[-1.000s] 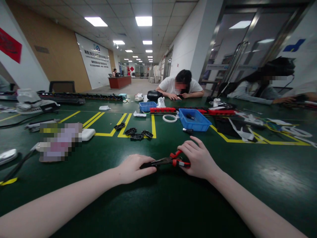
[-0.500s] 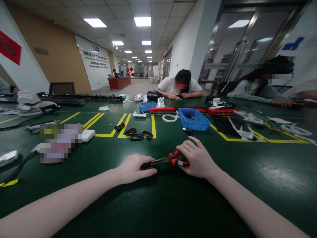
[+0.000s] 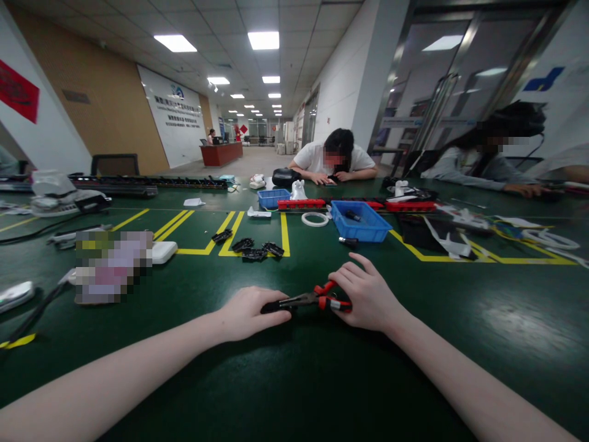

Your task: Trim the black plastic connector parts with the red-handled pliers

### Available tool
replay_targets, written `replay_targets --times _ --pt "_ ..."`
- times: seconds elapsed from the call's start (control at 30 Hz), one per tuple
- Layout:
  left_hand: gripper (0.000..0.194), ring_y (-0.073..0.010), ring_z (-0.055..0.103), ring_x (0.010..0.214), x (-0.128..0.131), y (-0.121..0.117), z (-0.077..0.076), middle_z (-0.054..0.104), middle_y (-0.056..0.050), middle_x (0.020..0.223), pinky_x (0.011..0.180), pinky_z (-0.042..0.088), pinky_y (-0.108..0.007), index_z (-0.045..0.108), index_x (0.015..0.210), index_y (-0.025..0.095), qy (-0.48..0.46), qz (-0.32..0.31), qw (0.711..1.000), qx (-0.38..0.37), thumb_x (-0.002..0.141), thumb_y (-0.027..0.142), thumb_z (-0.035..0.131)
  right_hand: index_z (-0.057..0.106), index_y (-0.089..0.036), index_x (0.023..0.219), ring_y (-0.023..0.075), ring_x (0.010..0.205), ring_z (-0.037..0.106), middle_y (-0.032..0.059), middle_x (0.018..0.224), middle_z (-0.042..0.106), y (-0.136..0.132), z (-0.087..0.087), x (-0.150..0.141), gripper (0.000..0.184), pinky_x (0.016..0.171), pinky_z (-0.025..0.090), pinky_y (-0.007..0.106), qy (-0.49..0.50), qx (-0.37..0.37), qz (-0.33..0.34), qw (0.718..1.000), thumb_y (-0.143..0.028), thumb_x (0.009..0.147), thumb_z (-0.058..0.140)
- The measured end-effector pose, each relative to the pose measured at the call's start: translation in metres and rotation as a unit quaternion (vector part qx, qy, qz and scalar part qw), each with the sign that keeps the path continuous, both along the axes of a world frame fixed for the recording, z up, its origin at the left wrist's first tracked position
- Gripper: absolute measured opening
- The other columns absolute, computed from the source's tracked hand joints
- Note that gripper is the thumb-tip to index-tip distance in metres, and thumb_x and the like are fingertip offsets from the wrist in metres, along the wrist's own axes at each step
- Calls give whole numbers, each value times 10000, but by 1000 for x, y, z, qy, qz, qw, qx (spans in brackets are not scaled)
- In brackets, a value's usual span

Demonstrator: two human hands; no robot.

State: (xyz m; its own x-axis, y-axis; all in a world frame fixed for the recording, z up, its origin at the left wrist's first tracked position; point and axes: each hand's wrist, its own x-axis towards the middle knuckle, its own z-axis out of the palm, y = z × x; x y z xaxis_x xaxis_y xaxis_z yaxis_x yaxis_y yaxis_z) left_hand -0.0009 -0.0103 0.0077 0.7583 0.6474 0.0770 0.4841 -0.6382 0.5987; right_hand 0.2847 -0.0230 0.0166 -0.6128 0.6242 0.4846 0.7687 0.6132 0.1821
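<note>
Two hands out over the green table (image 3: 221, 387), both occupied. My left hand (image 3: 248, 312) was nearly closed, thumb on the near side, fingers on the far, pinching a black part (image 3: 270, 307) mostly hidden by the grip. My right hand (image 3: 365, 294) was half curled on the pliers (image 3: 317, 299), one finger raised, red handles spread apart. Plier nose reached the black part between my hands; whether it bit, I could not tell. Four black pieces (image 3: 254, 253) lay beyond, by yellow lines.
</note>
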Motion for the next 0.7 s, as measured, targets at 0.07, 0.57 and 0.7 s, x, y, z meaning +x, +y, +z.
replay_targets --times 0.07,0.57,0.7 --pt "351 -197 662 823 0 0 0 720 -23 963 732 434 -279 675 1165 212 -4 -4 1000 -7 990 462 502 674 -155 978 259 897 631 93 890 703 0 0 0 306 1097 335 496 0 0 1 1000 -354 751 622" --pt "353 -203 647 851 0 1 -3 709 -30 1003 724 437 -280 651 1193 204 -14 20 1000 14 929 433 601 678 -152 910 250 871 621 92 855 690 0 1 0 271 1104 337 478 -11 -5 -1 1000 -371 764 611" --pt "352 -207 650 878 0 0 -3 708 -32 1036 730 441 -285 641 1198 209 -14 23 1000 13 927 430 603 675 -151 933 256 887 621 94 878 695 1 2 0 284 1102 343 483 -13 -11 -5 1000 -367 756 625"
